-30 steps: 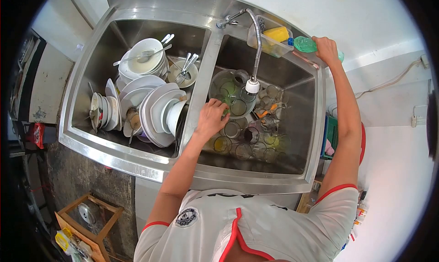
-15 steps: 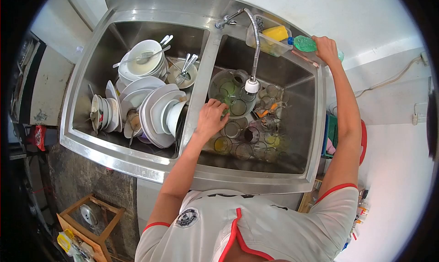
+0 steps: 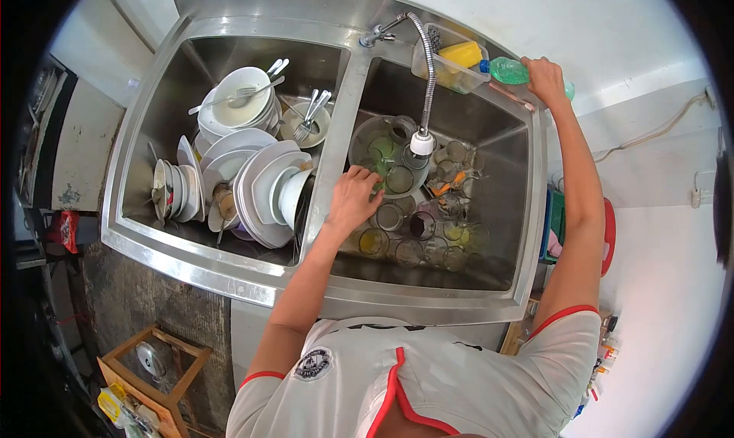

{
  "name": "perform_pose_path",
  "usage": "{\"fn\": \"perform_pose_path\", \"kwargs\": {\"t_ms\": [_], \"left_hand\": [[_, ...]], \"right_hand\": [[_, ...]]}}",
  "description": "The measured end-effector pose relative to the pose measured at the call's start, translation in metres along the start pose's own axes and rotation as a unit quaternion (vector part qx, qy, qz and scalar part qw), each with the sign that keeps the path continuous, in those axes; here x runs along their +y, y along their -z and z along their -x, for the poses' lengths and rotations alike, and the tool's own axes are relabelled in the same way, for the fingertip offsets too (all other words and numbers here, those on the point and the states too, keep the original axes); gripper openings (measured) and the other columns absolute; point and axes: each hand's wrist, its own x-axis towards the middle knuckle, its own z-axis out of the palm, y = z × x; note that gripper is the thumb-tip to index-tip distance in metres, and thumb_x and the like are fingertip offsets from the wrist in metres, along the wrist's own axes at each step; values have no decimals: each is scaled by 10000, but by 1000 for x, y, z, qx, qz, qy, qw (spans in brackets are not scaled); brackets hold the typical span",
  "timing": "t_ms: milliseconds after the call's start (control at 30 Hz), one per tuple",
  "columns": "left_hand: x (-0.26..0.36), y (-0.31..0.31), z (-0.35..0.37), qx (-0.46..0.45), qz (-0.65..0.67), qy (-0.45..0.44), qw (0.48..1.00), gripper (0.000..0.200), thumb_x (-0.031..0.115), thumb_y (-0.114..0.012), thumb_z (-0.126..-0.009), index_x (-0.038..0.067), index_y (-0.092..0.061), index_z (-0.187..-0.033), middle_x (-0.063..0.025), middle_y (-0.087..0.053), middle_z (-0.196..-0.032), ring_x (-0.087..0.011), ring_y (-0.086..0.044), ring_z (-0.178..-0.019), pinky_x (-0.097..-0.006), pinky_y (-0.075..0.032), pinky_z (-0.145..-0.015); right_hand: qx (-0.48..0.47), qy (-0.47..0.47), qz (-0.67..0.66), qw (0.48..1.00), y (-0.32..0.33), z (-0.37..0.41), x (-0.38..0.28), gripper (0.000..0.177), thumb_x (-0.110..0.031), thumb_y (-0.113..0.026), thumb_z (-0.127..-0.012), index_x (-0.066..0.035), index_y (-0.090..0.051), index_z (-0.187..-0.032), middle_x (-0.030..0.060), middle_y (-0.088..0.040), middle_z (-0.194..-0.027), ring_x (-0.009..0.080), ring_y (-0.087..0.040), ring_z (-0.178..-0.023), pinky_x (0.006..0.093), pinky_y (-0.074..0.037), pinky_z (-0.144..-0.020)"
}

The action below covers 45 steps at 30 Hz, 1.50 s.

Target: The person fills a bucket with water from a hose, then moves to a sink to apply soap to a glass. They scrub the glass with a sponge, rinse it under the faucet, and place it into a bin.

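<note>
In my right hand (image 3: 544,80) is a green plastic bottle (image 3: 508,71), held on its side with the blue cap pointing left. The cap end sits at the rim of a clear plastic container (image 3: 451,81) behind the right basin. A yellow sponge (image 3: 462,54) lies in that container. My left hand (image 3: 356,196) hangs over the left side of the right basin, fingers loosely bent and thumb apart. Its fingertips are right at the edge of a round tub (image 3: 358,141) full of drinking glasses. More glasses (image 3: 422,225) crowd the basin floor below and to the right.
A flexible metal faucet (image 3: 427,63) with a white nozzle hangs over the tub. The left basin holds stacked dirty plates (image 3: 264,189), bowls and cutlery (image 3: 312,117). A steel divider (image 3: 336,132) separates the basins. A wooden stool frame (image 3: 157,369) stands on the floor at left.
Almost nothing differs. The right hand and the bottle have shifted very slightly; the left hand stays by the glasses.
</note>
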Motion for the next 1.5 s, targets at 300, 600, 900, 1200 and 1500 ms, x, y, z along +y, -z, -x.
{"fn": "perform_pose_path", "kwargs": {"t_ms": [300,600,900,1200,1500], "left_hand": [[0,-1,0,-1,1,2,1000,190,139,-692,-712,62,-633,-875,-86,-614,-838,-267,-563,-893,-382,-463,-762],[0,-1,-1,9,0,-4,1000,185,137,-696,-708,66,-626,-864,-78,-608,-824,-269,-561,-881,-386,-466,-753],[2,1,-1,1,2,4,1000,176,126,-693,-710,57,-628,-858,-85,-607,-823,-278,-560,-874,-390,-467,-748],[3,2,-2,0,1,2,1000,182,120,-693,-709,52,-634,-867,-86,-609,-818,-276,-558,-867,-390,-466,-746],[2,1,-2,-7,-14,-4,1000,179,127,-694,-710,55,-631,-860,-83,-609,-824,-271,-556,-878,-389,-464,-751]], "right_hand": [[-16,-1,-14,1000,0,2,1,330,-6,-628,-613,-113,-615,-926,135,-603,-656,315,-620,-710,427,-482,-572],[2,3,-23,1000,-3,6,-3,352,-11,-647,-598,-97,-617,-938,136,-605,-662,305,-622,-708,418,-483,-577],[-19,-4,-9,1000,-4,5,-4,360,-12,-618,-631,-110,-632,-977,142,-608,-665,306,-625,-708,415,-484,-569],[-6,-20,-48,999,-8,11,-1,312,-27,-605,-665,-112,-634,-964,160,-616,-686,322,-629,-721,433,-483,-577],[-13,-185,-172,968,-23,47,-24,407,-307,-741,-680,-119,-613,-1017,167,-639,-748,355,-633,-794,467,-479,-649]]}}
